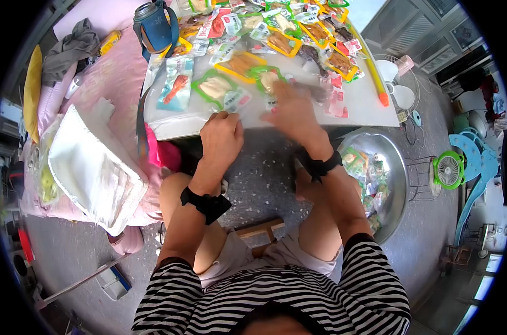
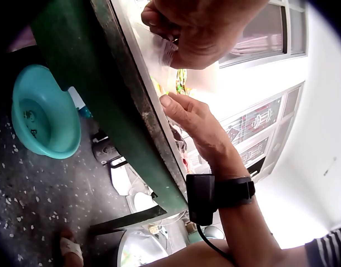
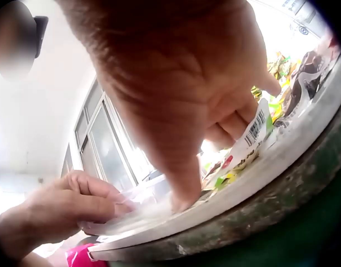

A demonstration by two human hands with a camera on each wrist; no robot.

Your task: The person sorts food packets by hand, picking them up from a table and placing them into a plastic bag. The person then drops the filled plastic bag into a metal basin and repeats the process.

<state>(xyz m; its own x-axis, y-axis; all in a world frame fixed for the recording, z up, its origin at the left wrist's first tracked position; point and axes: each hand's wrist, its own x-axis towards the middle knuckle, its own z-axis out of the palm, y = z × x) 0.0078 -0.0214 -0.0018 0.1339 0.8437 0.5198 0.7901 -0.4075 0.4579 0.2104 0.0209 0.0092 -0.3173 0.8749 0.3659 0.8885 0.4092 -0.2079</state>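
Note:
At the table's near edge, my left hand (image 1: 221,137) has its fingers curled, pinching a clear plastic bag (image 3: 142,214) that shows in the right wrist view. My right hand (image 1: 295,114), slightly blurred, reaches over the tabletop with fingers extended. Its fingers overlap a green-edged food packet (image 1: 264,77) with pale contents. In the right wrist view, a packet with a barcode (image 3: 254,133) stands by those fingers, and the thumb points down at the clear plastic. Between the hands lies another green-edged packet (image 1: 215,86); left of it is a blue packet showing a drumstick (image 1: 178,84).
Many sealed food packets (image 1: 284,42) cover the far side of the white table (image 1: 376,111). A blue flask (image 1: 153,30) stands at back left. A foam box (image 1: 91,162) sits on the pink bed, left. A metal basin (image 1: 398,184) with packets is at right.

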